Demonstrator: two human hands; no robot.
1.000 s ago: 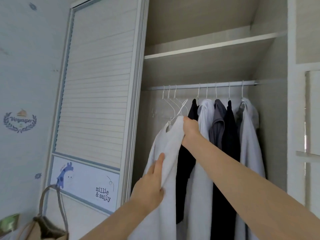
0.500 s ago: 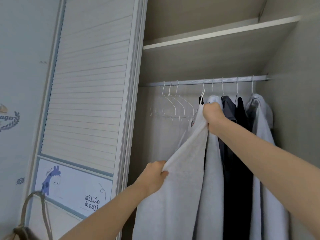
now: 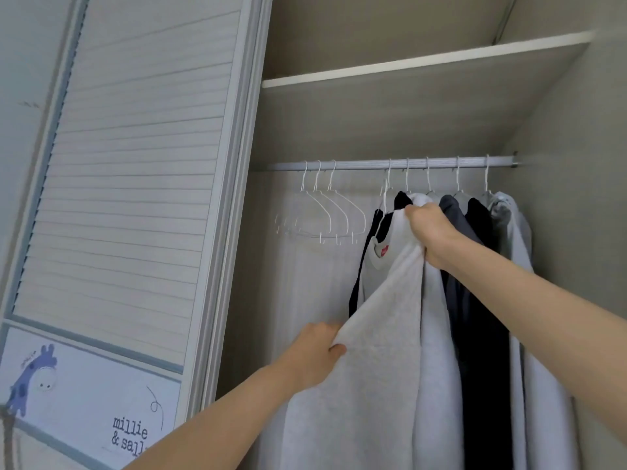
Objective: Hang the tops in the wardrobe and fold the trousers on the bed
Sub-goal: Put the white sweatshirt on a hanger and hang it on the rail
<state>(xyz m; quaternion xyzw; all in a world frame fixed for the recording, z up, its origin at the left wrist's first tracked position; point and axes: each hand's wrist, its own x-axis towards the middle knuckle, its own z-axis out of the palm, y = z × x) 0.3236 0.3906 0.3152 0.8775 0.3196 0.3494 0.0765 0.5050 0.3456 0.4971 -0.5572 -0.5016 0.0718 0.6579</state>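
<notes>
The right hand (image 3: 429,232) is clenched on the shoulder of a light grey top (image 3: 383,334), held up just below the rail (image 3: 390,163). The left hand (image 3: 315,351), lower down, pinches its side edge. Its hanger hook (image 3: 385,198) appears unhooked; hooking is judged next.

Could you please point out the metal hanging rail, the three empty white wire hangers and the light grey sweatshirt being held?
Metal hanging rail (image 3: 366,163), head view, bare stretch.
Three empty white wire hangers (image 3: 330,220), head view, middle hanger's shoulder.
Light grey sweatshirt (image 3: 390,300), head view, stretched front.
</notes>
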